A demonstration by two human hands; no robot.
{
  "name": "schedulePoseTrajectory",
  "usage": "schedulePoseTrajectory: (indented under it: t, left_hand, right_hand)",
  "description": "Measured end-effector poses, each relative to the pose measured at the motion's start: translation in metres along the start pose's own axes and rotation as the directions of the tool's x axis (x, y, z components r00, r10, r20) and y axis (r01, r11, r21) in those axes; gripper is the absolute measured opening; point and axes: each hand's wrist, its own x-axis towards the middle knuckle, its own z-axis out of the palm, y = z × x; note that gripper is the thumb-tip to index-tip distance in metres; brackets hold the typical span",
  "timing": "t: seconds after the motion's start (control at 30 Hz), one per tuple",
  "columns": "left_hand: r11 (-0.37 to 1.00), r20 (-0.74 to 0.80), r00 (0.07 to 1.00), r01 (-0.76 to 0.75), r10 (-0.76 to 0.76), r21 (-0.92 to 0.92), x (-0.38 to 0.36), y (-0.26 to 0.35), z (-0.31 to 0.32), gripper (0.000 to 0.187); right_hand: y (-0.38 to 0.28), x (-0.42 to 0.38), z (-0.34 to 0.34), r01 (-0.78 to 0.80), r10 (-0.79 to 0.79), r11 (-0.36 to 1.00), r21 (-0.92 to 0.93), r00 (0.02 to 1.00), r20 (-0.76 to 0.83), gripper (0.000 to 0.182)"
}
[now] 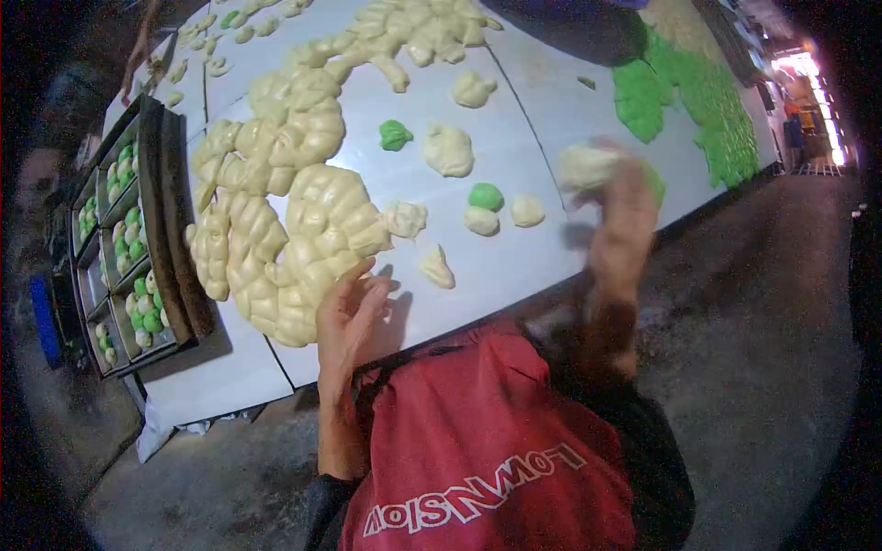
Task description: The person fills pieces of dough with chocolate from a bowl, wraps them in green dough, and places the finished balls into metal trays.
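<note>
My right hand (628,216) is smeared by motion above the right part of the white tabletop, with a pale lump of dough (586,169) at its fingers. A bit of green shows just behind that hand. At the table's near edge my left hand (349,312) holds nothing, thumb and fingers apart, beside a big spread of cream dough (326,216). Small pieces lie between the hands: a green ball (485,196) touching a pale ball (480,220), another pale ball (527,211), and a torn dough scrap (437,266).
A divided tray (173,230) of green and cream balls stands at the left. Farther back lie a green dough lump (395,136) and a flattened pale piece (448,151). A bright green dough sheet (707,115) covers the far right, near a dark rounded object (579,28).
</note>
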Motion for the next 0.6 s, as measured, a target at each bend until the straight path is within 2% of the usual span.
schedulePoseTrajectory:
  t: [0.03,0.13,0.17,0.2,0.23,0.27,0.3,0.4,0.47,0.53,0.6]
  left_hand:
    - [0.998,-0.056,0.998,-0.01,0.014,0.062,-0.002,0.006,0.0,0.042]
    - [0.997,-0.063,0.996,-0.067,0.069,0.026,-0.002,0.0,-0.004,0.043]
    - [0.985,-0.051,0.995,-0.081,0.09,0.155,-0.004,0.004,-0.006,0.042]
    - [0.991,-0.092,0.993,-0.059,0.07,0.121,-0.006,0.001,-0.001,0.04]
    - [0.974,-0.071,0.991,-0.095,0.112,0.206,-0.01,0.006,-0.002,0.039]
    - [0.95,-0.052,0.987,-0.13,0.151,0.284,-0.014,0.013,-0.004,0.038]
    - [0.967,-0.075,0.991,-0.094,0.115,0.238,-0.017,0.013,-0.004,0.038]
    - [0.984,-0.15,0.988,-0.008,0.035,0.179,-0.02,0.016,-0.009,0.038]
    - [0.983,-0.151,0.986,-0.051,0.077,0.174,-0.018,0.014,-0.011,0.037]
    - [0.97,-0.146,0.977,-0.126,0.158,0.207,-0.015,0.012,-0.014,0.036]
    - [0.969,-0.126,0.988,-0.053,0.086,0.241,-0.016,0.028,-0.015,0.036]
  right_hand:
    - [-0.002,0.013,-0.002,0.142,-0.143,0.99,-0.022,0.985,-0.1,0.036]
    - [0.024,0.06,-0.003,0.368,-0.394,0.828,-0.423,0.919,0.026,0.037]
    - [0.018,0.06,0.008,-0.132,0.126,0.792,-0.596,0.991,-0.051,0.038]
    - [0.039,0.057,0.003,0.062,-0.023,0.627,-0.777,0.998,0.061,0.038]
    - [0.078,0.057,-0.011,0.25,-0.148,0.399,-0.882,0.967,0.207,0.038]
    - [0.099,0.061,-0.012,0.413,-0.237,0.125,-0.902,0.895,0.377,0.039]
    - [0.081,0.049,0.007,0.357,-0.228,0.262,-0.897,0.926,0.302,0.043]
    - [0.057,0.018,0.05,0.305,-0.069,0.616,-0.727,0.94,0.335,0.042]
    - [0.035,0.001,0.085,0.437,0.044,0.632,-0.641,0.805,0.592,0.04]
    - [0.06,-0.006,0.106,0.638,-0.175,0.658,-0.4,0.646,0.743,0.038]
    - [0.066,-0.007,0.116,0.647,-0.094,0.673,-0.358,0.555,0.827,0.03]
